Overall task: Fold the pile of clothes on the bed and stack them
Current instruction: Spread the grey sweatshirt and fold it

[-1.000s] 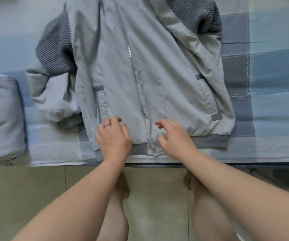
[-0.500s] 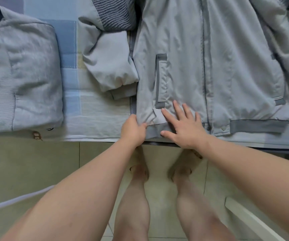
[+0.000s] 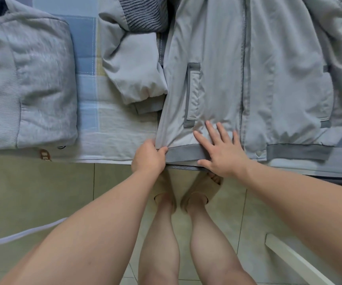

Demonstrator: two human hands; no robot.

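Jacket (image 3: 227, 68), light grey, lies front-up and zipped on the bed (image 3: 112, 128), filling the frame from 12 to 3 o'clock, with its hem band (image 3: 184, 154) along the bed's near edge.

Left hand (image 3: 148, 156): fingers clenched, pinching the jacket's lower corner where the side seam meets the hem band. Cloth bunches at the pinch.

Right hand (image 3: 222, 153), at 3 o'clock of the left: flat, fingers (image 3: 211, 130) spread, pressing the front panel. Palm is over the hem band; fingertips point to 12 o'clock, between the pocket (image 3: 191, 95) and the zipper (image 3: 243, 58).

Sleeve (image 3: 133, 75) lies crumpled at 9 o'clock of the jacket body, touching it.

Folded grey garment (image 3: 32, 89) sits at 9 to 10 o'clock, well apart from both hands.

Writing: we see a brown tag (image 3: 44, 156) at the bed edge below that folded garment, letters too blurred to read. We can read no brand on the jacket.

White cable (image 3: 22, 235) crosses the floor at 8 o'clock.
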